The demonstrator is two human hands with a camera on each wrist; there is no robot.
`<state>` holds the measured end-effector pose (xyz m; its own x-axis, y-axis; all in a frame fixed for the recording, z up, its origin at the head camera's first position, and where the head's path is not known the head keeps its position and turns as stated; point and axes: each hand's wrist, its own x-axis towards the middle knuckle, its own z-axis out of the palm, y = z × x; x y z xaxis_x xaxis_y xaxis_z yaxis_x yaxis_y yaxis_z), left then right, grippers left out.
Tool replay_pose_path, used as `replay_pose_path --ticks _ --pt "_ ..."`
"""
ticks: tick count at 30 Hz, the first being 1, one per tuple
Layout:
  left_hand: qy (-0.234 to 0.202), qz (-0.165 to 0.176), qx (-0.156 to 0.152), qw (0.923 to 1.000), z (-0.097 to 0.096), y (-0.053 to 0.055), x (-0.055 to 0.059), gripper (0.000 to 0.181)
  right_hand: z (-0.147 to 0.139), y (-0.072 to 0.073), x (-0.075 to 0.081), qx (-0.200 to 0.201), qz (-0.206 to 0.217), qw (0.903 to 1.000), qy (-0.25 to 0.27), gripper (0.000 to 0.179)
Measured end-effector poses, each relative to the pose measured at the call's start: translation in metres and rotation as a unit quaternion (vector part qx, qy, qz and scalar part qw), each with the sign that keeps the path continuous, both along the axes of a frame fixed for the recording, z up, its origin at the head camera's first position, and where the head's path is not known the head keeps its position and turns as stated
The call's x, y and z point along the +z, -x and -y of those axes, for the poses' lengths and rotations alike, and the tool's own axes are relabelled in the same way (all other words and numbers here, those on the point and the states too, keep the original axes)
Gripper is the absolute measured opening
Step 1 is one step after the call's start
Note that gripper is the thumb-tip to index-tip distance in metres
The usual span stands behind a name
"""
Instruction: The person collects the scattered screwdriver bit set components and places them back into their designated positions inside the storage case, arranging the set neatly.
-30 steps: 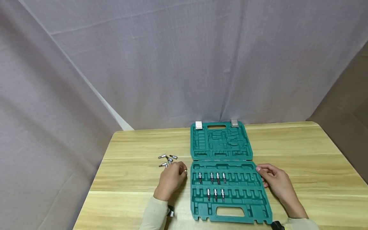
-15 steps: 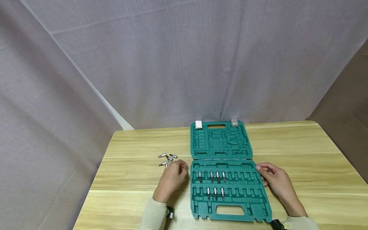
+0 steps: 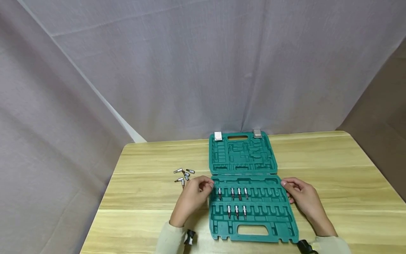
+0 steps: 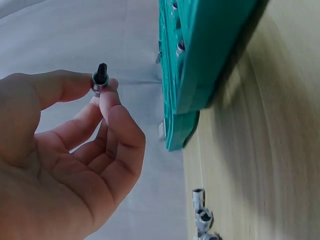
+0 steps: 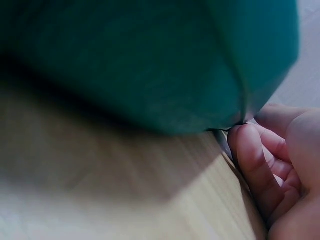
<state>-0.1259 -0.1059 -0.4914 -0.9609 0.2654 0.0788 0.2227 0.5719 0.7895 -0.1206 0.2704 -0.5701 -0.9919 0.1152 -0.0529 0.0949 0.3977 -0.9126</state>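
My left hand [image 3: 192, 197] holds a short silver bit socket with a dark tip [image 4: 100, 81] between thumb and fingertips. It is over the upper left edge of the green tool case [image 3: 225, 231], which lies wide open. Several bit sockets [image 3: 237, 211] sit in two rows of slots in the case's near half; other slots to their right are vacant. On the right side, my right hand [image 3: 302, 203] grips the case's edge near the hinge, thumb on the rim, other fingers curled at the side. The left wrist view shows the case [image 4: 215, 65] edge-on beside the held socket.
Several loose bit sockets [image 3: 182, 180] lie in a small pile on the wooden table [image 3: 142, 197], left of the case. The case lid [image 3: 244, 155] with two latches reaches the table's back edge. A grey curtain [image 3: 196, 70] hangs behind.
My left hand has moved right with the bit socket, from beside the case to over its upper left edge. The right hand keeps its place on the case's right edge.
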Motion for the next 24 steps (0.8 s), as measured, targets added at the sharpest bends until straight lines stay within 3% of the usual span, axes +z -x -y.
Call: replay_pose_path --ticks 8,24 --pt "-0.04 0.029 -0.03 0.9983 -0.009 -0.001 0.0 0.017 -0.002 -0.002 -0.002 -0.002 0.01 0.9999 -0.001 0.048" --pt "-0.065 0.055 -0.048 0.9952 -0.032 0.004 0.009 0.012 -0.001 0.002 -0.002 -0.001 0.001 1.0 -0.004 0.047"
